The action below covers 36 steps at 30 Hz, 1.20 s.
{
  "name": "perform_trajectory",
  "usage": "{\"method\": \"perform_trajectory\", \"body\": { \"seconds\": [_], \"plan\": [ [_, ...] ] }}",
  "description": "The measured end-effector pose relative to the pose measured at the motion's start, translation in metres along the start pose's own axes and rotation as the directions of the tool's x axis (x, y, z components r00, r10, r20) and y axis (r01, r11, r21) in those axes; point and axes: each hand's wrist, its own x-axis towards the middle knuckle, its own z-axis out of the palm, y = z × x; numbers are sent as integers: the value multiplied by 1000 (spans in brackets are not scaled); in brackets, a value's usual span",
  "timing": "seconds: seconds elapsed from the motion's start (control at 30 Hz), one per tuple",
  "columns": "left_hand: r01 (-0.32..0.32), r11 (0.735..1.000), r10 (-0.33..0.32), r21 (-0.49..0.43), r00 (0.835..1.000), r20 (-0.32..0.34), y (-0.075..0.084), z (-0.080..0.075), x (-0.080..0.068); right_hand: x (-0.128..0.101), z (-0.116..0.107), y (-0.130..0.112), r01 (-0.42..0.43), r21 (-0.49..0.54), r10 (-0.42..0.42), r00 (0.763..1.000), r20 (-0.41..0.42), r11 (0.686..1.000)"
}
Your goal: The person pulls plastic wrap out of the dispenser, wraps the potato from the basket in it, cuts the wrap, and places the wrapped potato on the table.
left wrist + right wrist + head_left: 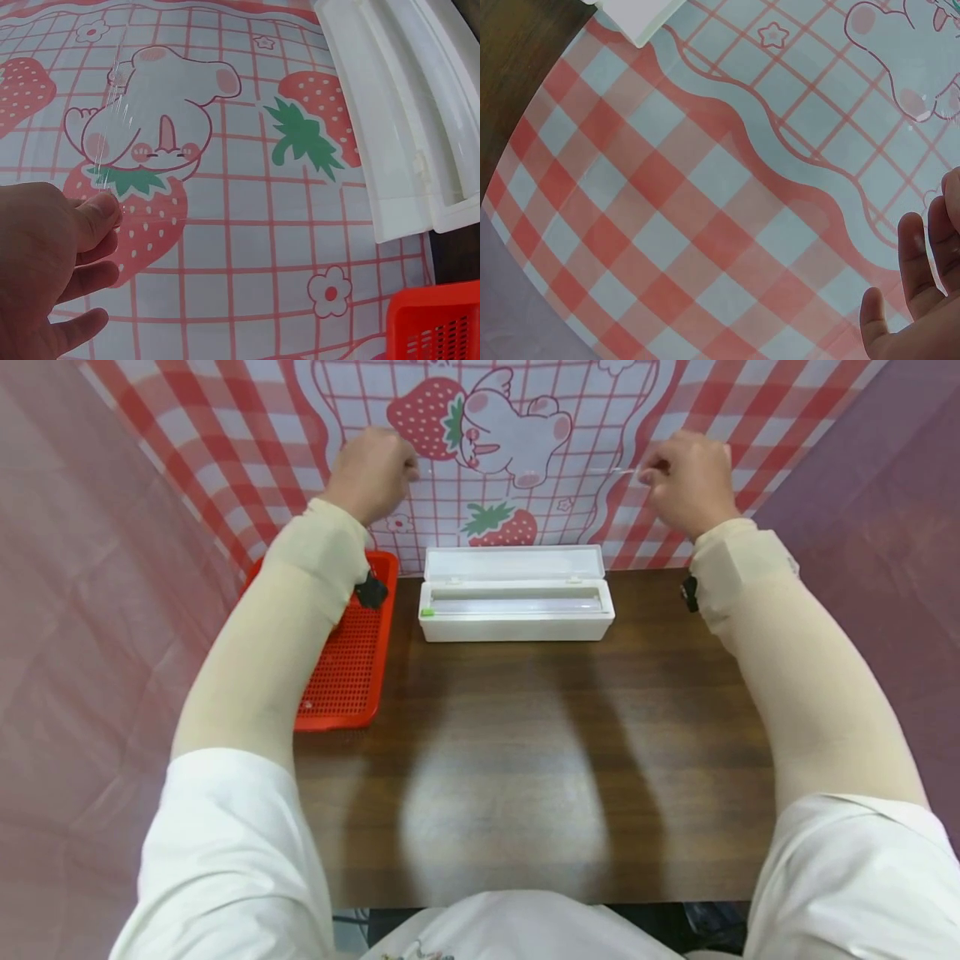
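I see a sheet of clear film stretched in the air between both hands, above the open white dispenser box and in front of the strawberry-and-rabbit backdrop; it is nearly invisible in the head view, showing only as glints along its top edge; the left wrist view catches its wrinkled edge rising from the fingertips. My left hand pinches that corner between thumb and curled forefinger, the other fingers loosely bent below; my right hand is closed in a fist at the far corner with fingertips drawn together on the film edge, though the right wrist view shows only a few fingers and not the pinch itself. The dispenser box sits at the back of the dark wooden table, lid tipped back against the backdrop, roll lying in its trough; a red perforated tray lies just left of it, under my left forearm; pink sheeting walls off both sides; nothing stands between the hands and the film.
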Motion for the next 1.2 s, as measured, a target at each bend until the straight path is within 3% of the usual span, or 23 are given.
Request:
{"method": "perform_trajectory", "body": {
  "seconds": [0.3,0.6,1.2],
  "plan": [
    [13,1000,-13,19,1000,-15,2,-9,-3,5,-8,-2,60,-39,-61,997,-45,997],
    [30,999,-29,35,999,-23,4,-22,-3,5,-19,-10,43,-33,-45,997,-67,999],
    [4,999,-1,46,999,-53,8,-44,2,14,-37,-16,52,-60,-59,993,-104,997]
  ]
}}
